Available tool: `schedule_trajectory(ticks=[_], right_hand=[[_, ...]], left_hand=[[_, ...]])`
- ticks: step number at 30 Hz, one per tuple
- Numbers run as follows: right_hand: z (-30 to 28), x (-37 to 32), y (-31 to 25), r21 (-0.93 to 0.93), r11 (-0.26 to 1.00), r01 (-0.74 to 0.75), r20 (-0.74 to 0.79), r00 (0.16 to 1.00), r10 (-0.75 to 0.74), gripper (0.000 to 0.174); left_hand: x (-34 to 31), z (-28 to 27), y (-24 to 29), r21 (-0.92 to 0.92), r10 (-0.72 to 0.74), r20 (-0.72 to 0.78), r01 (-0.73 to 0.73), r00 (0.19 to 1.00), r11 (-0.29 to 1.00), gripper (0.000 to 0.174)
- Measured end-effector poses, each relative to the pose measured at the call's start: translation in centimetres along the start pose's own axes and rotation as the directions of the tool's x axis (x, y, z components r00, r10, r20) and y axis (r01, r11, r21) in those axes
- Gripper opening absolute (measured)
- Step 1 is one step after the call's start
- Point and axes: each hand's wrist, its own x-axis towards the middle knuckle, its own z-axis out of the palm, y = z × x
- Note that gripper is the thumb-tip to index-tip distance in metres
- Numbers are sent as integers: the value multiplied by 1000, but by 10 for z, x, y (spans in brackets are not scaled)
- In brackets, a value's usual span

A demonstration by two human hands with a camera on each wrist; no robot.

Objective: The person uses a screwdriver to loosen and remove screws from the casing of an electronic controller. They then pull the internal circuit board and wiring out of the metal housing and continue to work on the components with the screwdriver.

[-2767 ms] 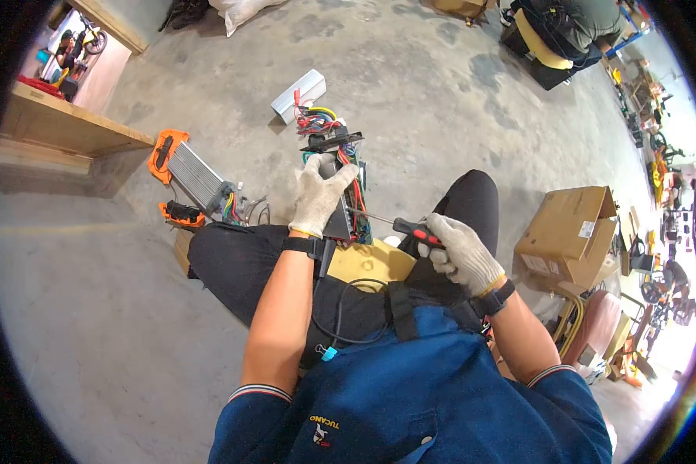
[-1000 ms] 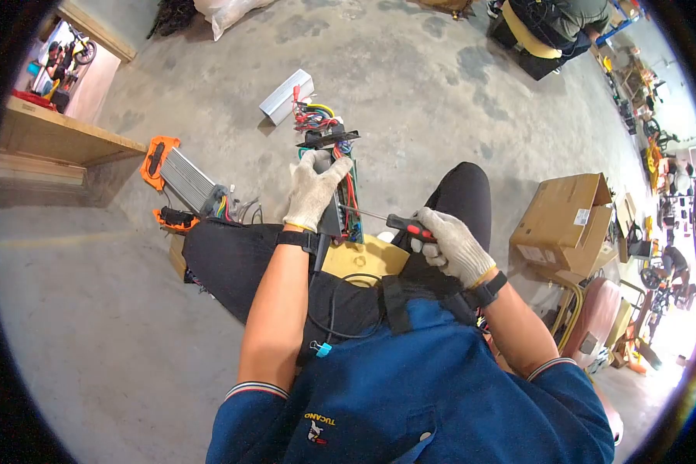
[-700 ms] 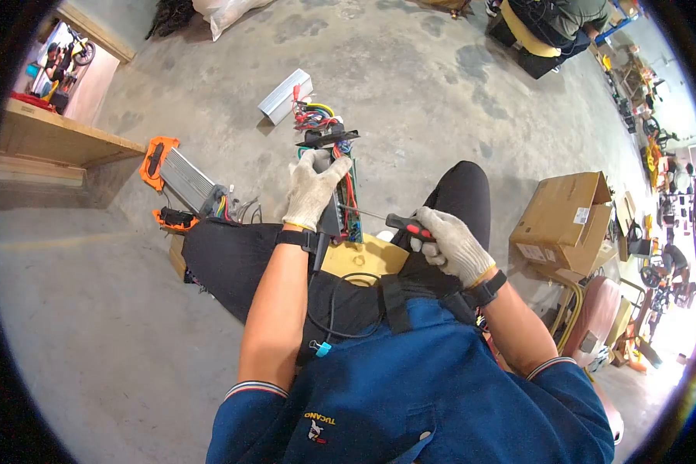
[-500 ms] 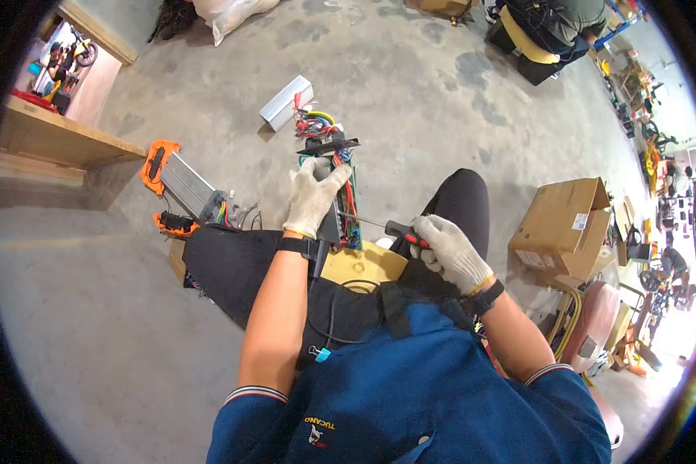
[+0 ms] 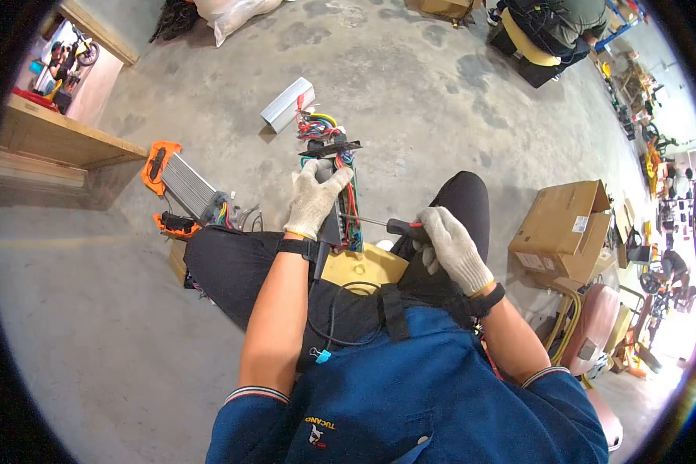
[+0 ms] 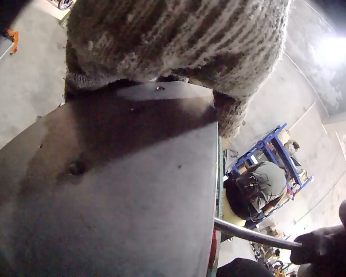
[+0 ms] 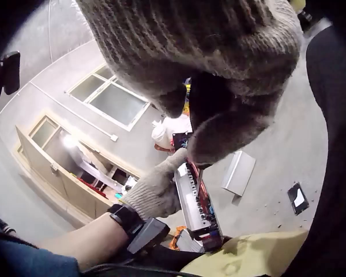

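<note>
The left hand (image 5: 313,203) curls its fingers round the opened circuit unit (image 5: 351,230) at the yellow block's (image 5: 363,267) far edge, partly covering it. The right hand (image 5: 452,247) grips a screwdriver (image 5: 400,226), fingers closed, shaft crossing the unit. Silver housing (image 5: 288,104), finned unit (image 5: 189,185) and cardboard box (image 5: 557,232) surround them.

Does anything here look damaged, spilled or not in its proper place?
Nothing looks spilled or clearly damaged. Only the unit in the left hand looks odd: its inside is exposed and wires bunch out beyond its far end.
</note>
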Motion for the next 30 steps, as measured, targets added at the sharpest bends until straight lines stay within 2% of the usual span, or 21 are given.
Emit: schedule_trajectory(ticks=[4, 5, 6, 7, 8, 9, 12, 13, 14, 15, 16, 17, 19, 20, 21, 22, 26, 27, 28, 30], right_hand=[[0, 3, 10, -27, 994, 106, 5, 994, -106, 39], [2, 6, 14, -82, 978, 190, -43, 980, -194, 39], [4, 8, 19, -140, 953, 267, -86, 956, -281, 39], [3, 12, 24, -138, 953, 271, -87, 955, -284, 39], [-1, 16, 32, -272, 859, 433, -97, 876, -472, 38], [-2, 18, 39, -402, 722, 563, -81, 764, -641, 38], [6, 25, 49, -395, 709, 584, -127, 730, -671, 37], [7, 17, 31, -395, 708, 586, -128, 728, -674, 37], [6, 4, 10, -209, 905, 370, -120, 909, -399, 37], [4, -4, -4, -28, 996, 89, -48, 995, -90, 38], [-2, 0, 2, -42, 996, 83, 15, 996, -83, 37], [-1, 3, 7, -42, 996, 85, 15, 996, -84, 37], [2, 9, 15, -33, 977, 209, -29, 977, -210, 36], [2, 14, 23, -32, 977, 210, -28, 977, -211, 36], [2, 18, 29, -193, 885, 424, -71, 894, -443, 36], [1, 19, 33, -355, 724, 591, -72, 755, -652, 36], [4, 12, 21, -368, 732, 574, -77, 766, -639, 38], [7, 9, 15, -227, 884, 408, -116, 890, -441, 38], [8, 6, 10, -78, 975, 209, -118, 969, -217, 39], [2, 1, -6, -85, 984, 156, -81, 983, -163, 38]], left_hand=[[3, 1, -5, -45, 4, 22, -3, 1000, 999, 62], [4, 2, -9, -43, 4, 21, -3, 1000, 999, 62], [3, 3, -12, 23, 61, -23, -61, 998, 998, 65], [4, 3, -13, 91, 125, -64, -119, 990, 989, 68], [4, 4, -15, 93, 126, -61, -120, 990, 988, 68], [4, 4, -14, 79, 113, -54, -109, 992, 991, 68], [6, 5, -16, 69, 100, -50, -96, 994, 993, 67], [6, 5, -15, 71, 95, -54, -91, 994, 993, 67], [6, 5, -15, 71, 95, -53, -92, 994, 993, 67], [5, 3, -13, 52, 57, -31, -55, 998, 997, 65], [5, 2, -12, 35, 18, -8, -18, 1000, 999, 63], [6, 3, -13, 35, 19, -9, -19, 1000, 999, 63], [7, 3, -15, 43, 35, -14, -34, 999, 998, 64], [7, 4, -16, 44, 35, -15, -34, 999, 998, 64], [6, 5, -15, 66, 71, -39, -68, 997, 995, 65], [5, 5, -15, 89, 107, -61, -101, 992, 991, 65], [5, 3, -9, 89, 105, -50, -100, 993, 991, 65], [4, 4, -9, 79, 104, -51, -99, 993, 992, 64], [2, 4, -10, 69, 102, -52, -98, 993, 993, 64], [5, 4, -9, 39, 100, -48, -98, 994, 994, 64]])
